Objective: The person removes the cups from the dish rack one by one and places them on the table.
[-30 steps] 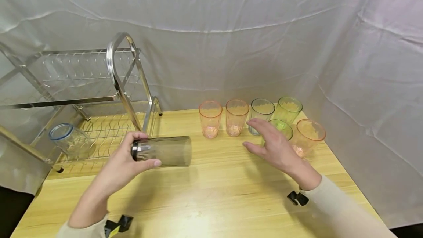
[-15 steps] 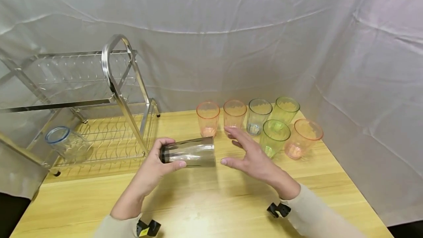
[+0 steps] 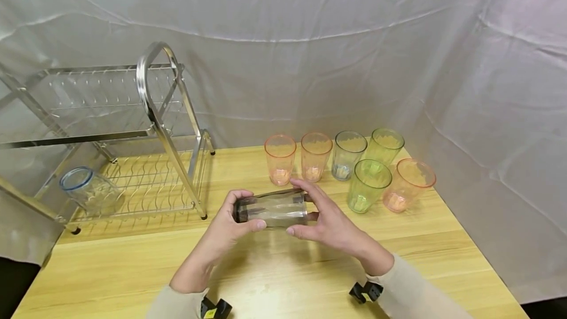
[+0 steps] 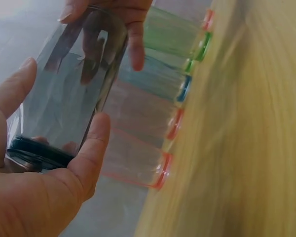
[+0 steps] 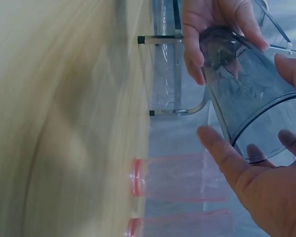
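Observation:
A smoky grey tumbler (image 3: 275,209) lies sideways in the air over the table, its dark thick base to the left and its mouth to the right. My left hand (image 3: 223,228) grips the base end, thumb along the near side and fingers on the far side. Around the mouth end is my right hand (image 3: 333,221), thumb and index finger spread wider than the glass. The left wrist view shows a gap between the right thumb and the side of the tumbler (image 4: 71,98). Some right fingertips show through the mouth in the right wrist view.
Two orange glasses (image 3: 281,159) (image 3: 316,156), a blue-grey glass (image 3: 349,154) and a green glass (image 3: 385,146) stand along the back. Before them are another green glass (image 3: 369,186) and an orange glass (image 3: 407,184). A metal dish rack (image 3: 166,146) at left holds a blue-rimmed glass (image 3: 95,193).
My left hand has carried the grey tumbler rightward from near the rack. My right hand has moved left from the green and orange glasses to the tumbler's mouth.

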Motion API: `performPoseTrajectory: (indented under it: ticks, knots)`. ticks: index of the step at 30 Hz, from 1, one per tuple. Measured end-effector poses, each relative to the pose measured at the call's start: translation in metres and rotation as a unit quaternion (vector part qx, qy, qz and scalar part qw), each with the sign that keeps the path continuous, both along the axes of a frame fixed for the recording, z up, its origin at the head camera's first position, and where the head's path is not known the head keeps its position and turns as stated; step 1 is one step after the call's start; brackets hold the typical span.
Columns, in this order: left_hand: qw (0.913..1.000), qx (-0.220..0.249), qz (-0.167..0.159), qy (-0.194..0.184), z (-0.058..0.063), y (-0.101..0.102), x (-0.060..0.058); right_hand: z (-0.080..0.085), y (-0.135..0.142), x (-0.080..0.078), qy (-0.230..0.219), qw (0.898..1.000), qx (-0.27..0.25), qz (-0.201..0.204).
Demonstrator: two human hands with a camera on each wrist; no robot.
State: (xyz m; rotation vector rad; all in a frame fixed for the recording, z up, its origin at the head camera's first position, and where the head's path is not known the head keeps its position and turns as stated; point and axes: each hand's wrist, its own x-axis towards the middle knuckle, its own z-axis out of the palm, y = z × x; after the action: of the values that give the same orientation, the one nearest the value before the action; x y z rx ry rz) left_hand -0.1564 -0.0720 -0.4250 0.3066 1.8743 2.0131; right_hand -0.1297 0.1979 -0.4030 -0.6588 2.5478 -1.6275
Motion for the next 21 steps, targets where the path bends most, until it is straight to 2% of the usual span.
performPoseTrajectory:
  ticks: [3,6,12,21]
  knots:
    - [1.0,0.004,-0.002,-0.002,-0.003,0.002,0.0,-0.003,-0.001,0.001,-0.021,0.999,-0.04,-0.005]
    - [1.0,-0.001,-0.007,0.003,-0.005,0.003,0.0,-0.005,0.0,0.003,-0.022,0.998,-0.065,-0.01]
    - [0.9996,-0.023,-0.014,0.011,-0.009,0.004,-0.002,-0.004,0.0,0.005,0.013,0.998,-0.038,-0.04]
    - [0.9994,-0.026,-0.022,0.01,-0.014,0.006,-0.003,-0.003,-0.001,0.006,0.016,0.998,-0.022,-0.052]
